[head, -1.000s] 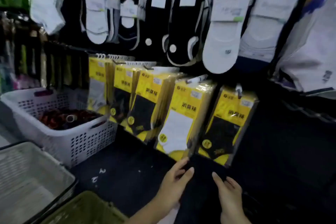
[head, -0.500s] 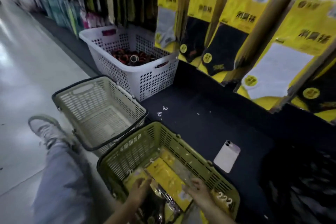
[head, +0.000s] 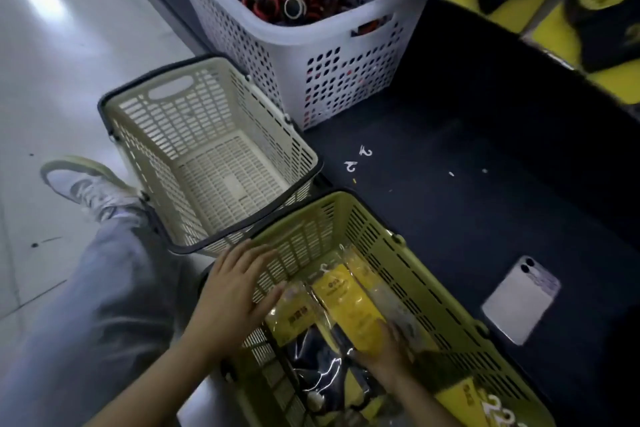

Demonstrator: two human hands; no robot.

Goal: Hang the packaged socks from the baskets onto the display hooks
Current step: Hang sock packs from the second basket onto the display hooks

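Packaged socks (head: pixel 349 305) are seen lying in the green basket (head: pixel 412 253), which stands on the floor beside a dark shelf base (head: pixel 485 149). The left hand (head: pixel 235 291) is laid flat with spread fingers against the basket's left wall and the nearest packet; nothing is gripped by it. The right hand (head: pixel 388 347) is pressed on a yellow packet, though whether it is closed round it cannot be told. Several packets are judged to remain for hanging, while the cream basket (head: pixel 207 149) is already emptied. Hung packets (head: pixel 602 0) are glimpsed at the upper right. A white crate (head: pixel 311 45) of dark goods, a phone (head: pixel 519 298) and loose white hooks (head: pixel 356 159) are set on the shelf base; a pale tiled floor (head: pixel 52 45) is seen to the left.
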